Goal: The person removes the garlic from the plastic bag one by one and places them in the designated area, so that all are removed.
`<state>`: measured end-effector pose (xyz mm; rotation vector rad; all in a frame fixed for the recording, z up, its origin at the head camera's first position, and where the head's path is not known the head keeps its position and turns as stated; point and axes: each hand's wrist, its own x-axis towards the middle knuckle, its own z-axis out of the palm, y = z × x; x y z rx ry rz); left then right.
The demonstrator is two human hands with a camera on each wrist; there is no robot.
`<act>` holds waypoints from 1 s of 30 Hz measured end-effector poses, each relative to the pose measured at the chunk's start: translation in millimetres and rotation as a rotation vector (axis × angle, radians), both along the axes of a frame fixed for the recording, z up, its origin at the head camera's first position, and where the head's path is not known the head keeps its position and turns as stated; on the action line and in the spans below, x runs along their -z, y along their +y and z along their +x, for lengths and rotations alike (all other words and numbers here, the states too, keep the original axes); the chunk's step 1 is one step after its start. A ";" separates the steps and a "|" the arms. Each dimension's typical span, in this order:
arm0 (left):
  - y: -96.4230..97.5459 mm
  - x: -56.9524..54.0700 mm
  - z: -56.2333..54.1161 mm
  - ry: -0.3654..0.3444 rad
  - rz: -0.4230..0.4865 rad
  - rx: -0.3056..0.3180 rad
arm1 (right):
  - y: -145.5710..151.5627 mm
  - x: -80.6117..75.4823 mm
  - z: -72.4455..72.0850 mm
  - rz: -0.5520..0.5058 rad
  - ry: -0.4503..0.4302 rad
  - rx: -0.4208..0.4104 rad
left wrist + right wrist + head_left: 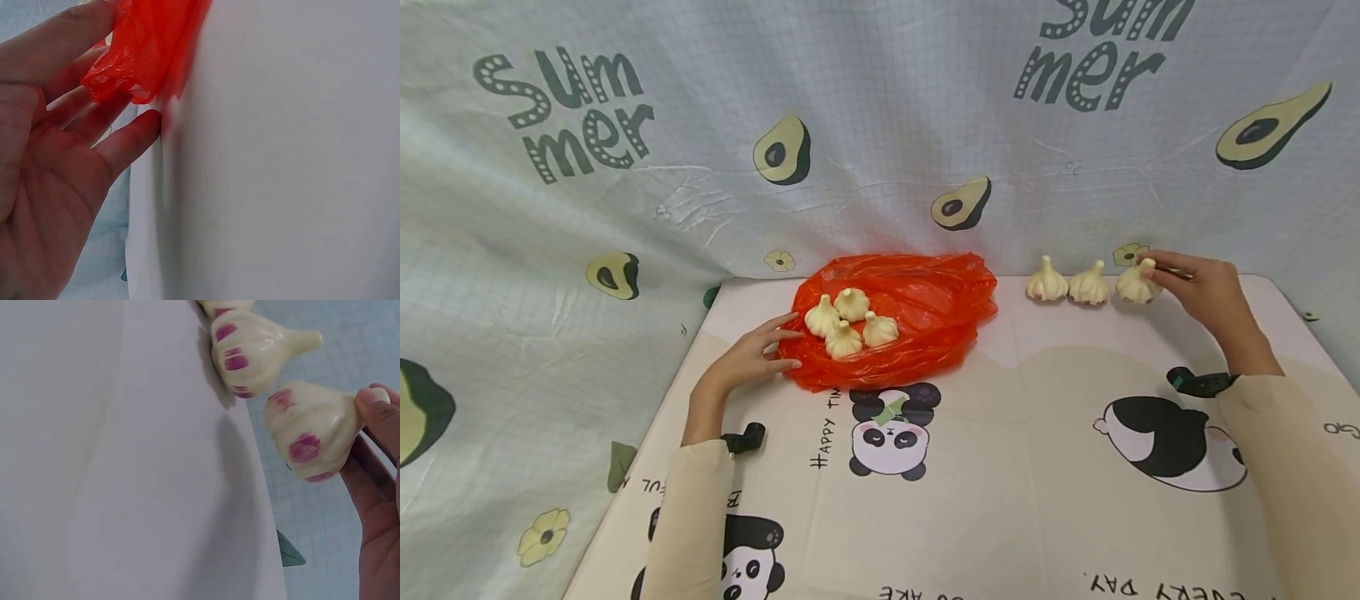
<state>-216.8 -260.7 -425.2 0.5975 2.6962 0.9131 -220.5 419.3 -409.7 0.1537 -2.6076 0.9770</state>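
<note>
At the back right, my right hand [1213, 296] pinches a garlic bulb [312, 431] by its stem. In the right wrist view the bulb seems a little above the table, its cream skin marked with purple patches. Just left of it stand two more garlic bulbs, one in the middle [1088, 285] and one at the far end [1047, 282]. My left hand [741, 360] touches the left edge of a crumpled red plastic bag [925, 317], its fingers spread and fairly straight. Several garlic bulbs [844, 339] lie clustered on the bag's left part.
A pale tablecloth [985, 500] printed with pandas and lettering covers the table. Behind the bag and bulbs hangs a light curtain [865, 150] with avocado prints, close to the table's back edge. A small black device sits on each wrist.
</note>
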 end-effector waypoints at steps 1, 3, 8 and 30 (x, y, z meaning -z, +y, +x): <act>0.1 -0.1 0.1 0.000 -0.001 -0.001 | 0.6 -0.2 -1.3 -0.001 -0.013 -0.001; 0.6 -0.5 0.4 0.001 -0.005 -0.002 | 2.1 -0.1 -3.4 0.001 -0.047 -0.001; 1.2 0.2 -0.2 0.005 -0.012 0.001 | 5.1 1.2 -7.8 0.018 -0.157 -0.012; -1.0 1.3 0.6 -0.007 -0.028 -0.014 | -0.2 7.4 -21.9 0.001 -0.309 -0.018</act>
